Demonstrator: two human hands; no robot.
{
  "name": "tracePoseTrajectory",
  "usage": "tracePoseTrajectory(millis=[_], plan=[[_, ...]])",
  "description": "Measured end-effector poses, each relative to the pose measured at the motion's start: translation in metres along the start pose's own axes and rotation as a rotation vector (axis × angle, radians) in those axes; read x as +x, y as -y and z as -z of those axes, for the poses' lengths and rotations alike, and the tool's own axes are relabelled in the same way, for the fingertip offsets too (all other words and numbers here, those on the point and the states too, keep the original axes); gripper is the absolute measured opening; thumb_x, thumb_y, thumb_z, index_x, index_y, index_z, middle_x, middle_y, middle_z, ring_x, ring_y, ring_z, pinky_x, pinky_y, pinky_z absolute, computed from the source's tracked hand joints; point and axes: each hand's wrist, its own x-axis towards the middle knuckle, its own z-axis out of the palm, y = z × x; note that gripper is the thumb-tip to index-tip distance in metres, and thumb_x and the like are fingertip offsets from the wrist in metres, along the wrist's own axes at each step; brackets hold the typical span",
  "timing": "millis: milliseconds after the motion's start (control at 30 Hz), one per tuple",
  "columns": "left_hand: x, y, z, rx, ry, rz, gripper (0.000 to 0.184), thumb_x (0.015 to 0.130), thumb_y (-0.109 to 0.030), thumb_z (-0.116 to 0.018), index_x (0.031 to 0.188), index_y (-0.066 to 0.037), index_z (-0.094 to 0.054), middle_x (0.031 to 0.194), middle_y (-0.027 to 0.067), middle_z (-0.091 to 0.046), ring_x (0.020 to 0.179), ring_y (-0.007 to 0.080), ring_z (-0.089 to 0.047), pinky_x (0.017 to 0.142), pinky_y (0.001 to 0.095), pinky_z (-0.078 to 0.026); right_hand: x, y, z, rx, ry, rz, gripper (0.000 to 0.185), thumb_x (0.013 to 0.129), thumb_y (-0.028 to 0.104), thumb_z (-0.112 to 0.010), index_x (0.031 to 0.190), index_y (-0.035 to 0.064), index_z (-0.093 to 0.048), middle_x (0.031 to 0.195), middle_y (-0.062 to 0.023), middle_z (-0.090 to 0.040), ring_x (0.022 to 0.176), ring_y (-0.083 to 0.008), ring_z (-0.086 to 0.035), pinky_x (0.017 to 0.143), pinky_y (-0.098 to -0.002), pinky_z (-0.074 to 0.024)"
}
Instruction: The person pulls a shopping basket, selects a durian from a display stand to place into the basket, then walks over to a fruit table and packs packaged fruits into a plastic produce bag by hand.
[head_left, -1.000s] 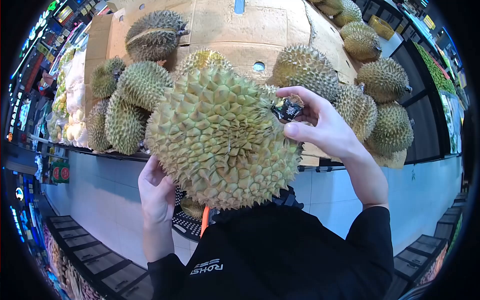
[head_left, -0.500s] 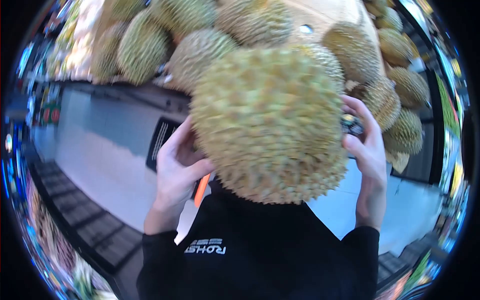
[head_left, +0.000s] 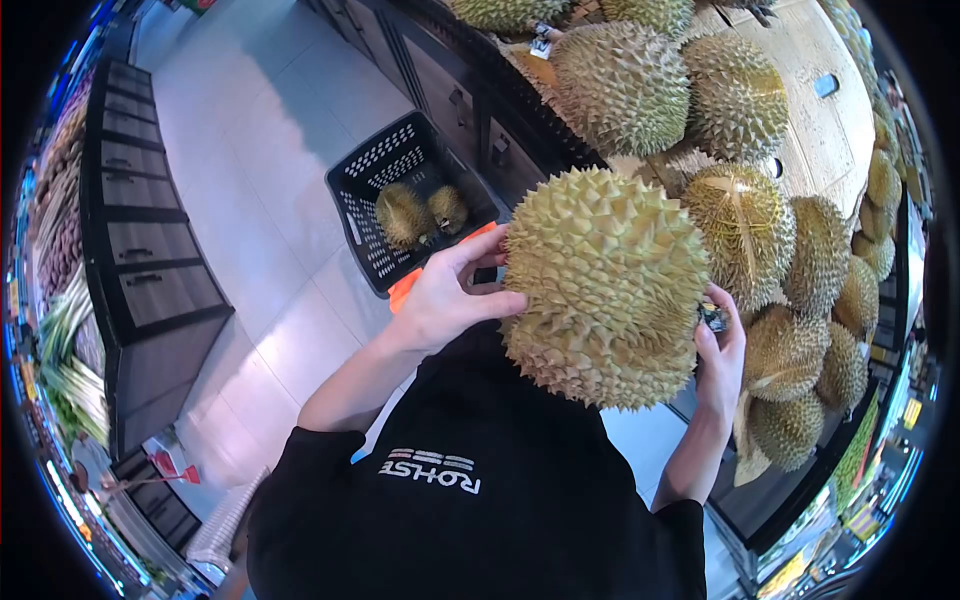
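A large spiky durian (head_left: 605,285) is held up between my two hands, in front of my chest. My left hand (head_left: 455,290) grips its left side, thumb and fingers curved against the spines. On the opposite side my right hand (head_left: 722,345) holds the durian's end, next to a small dark tag or stem (head_left: 712,317) that I cannot make out clearly. Beyond my left hand stands a black plastic basket (head_left: 365,225) with orange handles, on the floor. Inside it lie two smaller durians, one (head_left: 403,215) larger than the other (head_left: 447,209).
Several durians (head_left: 622,88) are piled on a cardboard-covered display (head_left: 820,120) ahead and to the right. Dark cabinets (head_left: 150,240) with vegetables on top line the left. Pale floor tiles (head_left: 265,200) run between the cabinets and the display.
My view has swung left, bringing the basket and the two durians in it into sight. Both hands still hold the large durian, which now appears smaller and further right.
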Motion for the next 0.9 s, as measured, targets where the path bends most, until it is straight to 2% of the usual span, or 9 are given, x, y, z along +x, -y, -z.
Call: tracePoseTrajectory(millis=[133,267,300,433,600,767,833,867,900], plan=[[-0.018,0.021,0.003,-0.016,-0.061,0.027,0.085,0.072,-0.008,-0.083,0.143,0.004,-0.038,0.132,0.0080,-0.051,0.121,0.0185,-0.046,0.097,0.0342,-0.047,-0.002,-0.013,-0.005,-0.018,0.083,-0.066,0.050,0.085,0.013,-0.070,0.130,-0.0001,-0.050,0.096,0.0015,-0.057,0.081,-0.0041,-0.051,0.073,-0.0187,-0.0409],[-0.042,0.053,0.013,0.011,-0.147,0.051,0.084,0.073,-0.012,-0.083,0.143,0.003,-0.039,0.130,0.0093,-0.054,0.120,0.0202,-0.049,0.103,0.0354,-0.040,-0.006,-0.034,-0.012,-0.031,0.184,-0.143,0.048,0.086,0.015,-0.071,0.127,0.0001,-0.052,0.099,-0.0003,-0.060,0.084,-0.0054,-0.053,0.075,-0.0208,-0.0435],[-0.049,0.057,0.015,-0.005,-0.169,0.063,0.084,0.073,-0.013,-0.083,0.143,0.003,-0.039,0.130,0.0098,-0.055,0.120,0.0207,-0.050,0.104,0.0355,-0.039,-0.004,-0.047,-0.016,0.000,0.202,-0.108,0.046,0.086,0.016,-0.071,0.125,0.0005,-0.053,0.098,-0.0012,-0.061,0.084,-0.0063,-0.054,0.076,-0.0221,-0.0440],[-0.080,0.067,0.031,-0.038,-0.295,0.106,0.078,0.076,-0.009,-0.080,0.142,0.003,-0.041,0.130,0.0098,-0.055,0.120,0.0201,-0.051,0.104,0.0356,-0.039,-0.003,-0.054,-0.043,-0.081,0.305,-0.178,0.047,0.085,0.020,-0.074,0.124,0.0010,-0.055,0.093,-0.0004,-0.061,0.081,-0.0063,-0.053,0.072,-0.0219,-0.0434],[-0.108,0.072,0.070,-0.084,-0.348,0.081,0.069,0.082,-0.007,-0.073,0.142,0.002,-0.040,0.130,0.0089,-0.055,0.118,0.0182,-0.053,0.097,0.0326,-0.047,0.004,-0.063,-0.084,-0.128,0.377,-0.176,0.053,0.085,0.027,-0.075,0.125,0.0003,-0.055,0.089,0.0000,-0.059,0.076,-0.0053,-0.053,0.070,-0.0224,-0.0435],[-0.123,0.064,0.119,-0.099,-0.363,0.010,0.073,0.081,-0.008,-0.075,0.143,0.004,-0.037,0.130,0.0099,-0.054,0.116,0.0184,-0.054,0.095,0.0318,-0.048,0.018,-0.078,-0.145,-0.133,0.408,-0.137,0.055,0.082,0.033,-0.076,0.124,0.0018,-0.057,0.085,0.0012,-0.055,0.075,-0.0059,-0.050,0.070,-0.0232,-0.0433],[-0.131,0.058,0.151,-0.003,-0.424,0.005,0.080,0.079,-0.027,-0.080,0.140,0.006,-0.039,0.128,0.0111,-0.055,0.115,0.0193,-0.056,0.092,0.0332,-0.049,0.018,-0.078,-0.178,-0.071,0.425,-0.174,0.056,0.080,0.034,-0.078,0.123,0.0032,-0.058,0.083,0.0023,-0.051,0.072,-0.0062,-0.046,0.069,-0.0232,-0.0423],[-0.133,0.055,0.168,0.009,-0.408,0.004,0.075,0.081,-0.020,-0.077,0.139,0.007,-0.039,0.130,0.0125,-0.054,0.119,0.0205,-0.054,0.095,0.0338,-0.048,0.018,-0.085,-0.195,-0.051,0.428,-0.161,0.056,0.080,0.034,-0.078,0.122,0.0035,-0.058,0.083,0.0026,-0.050,0.072,-0.0062,-0.045,0.068,-0.0231,-0.0419],[-0.135,0.052,0.183,0.013,-0.387,0.024,0.075,0.081,-0.020,-0.077,0.139,0.007,-0.039,0.130,0.0125,-0.054,0.119,0.0205,-0.054,0.095,0.0338,-0.048,0.019,-0.097,-0.211,-0.033,0.431,-0.149,0.056,0.080,0.034,-0.078,0.122,0.0038,-0.058,0.082,0.0029,-0.049,0.072,-0.0062,-0.044,0.068,-0.0230,-0.0416]])
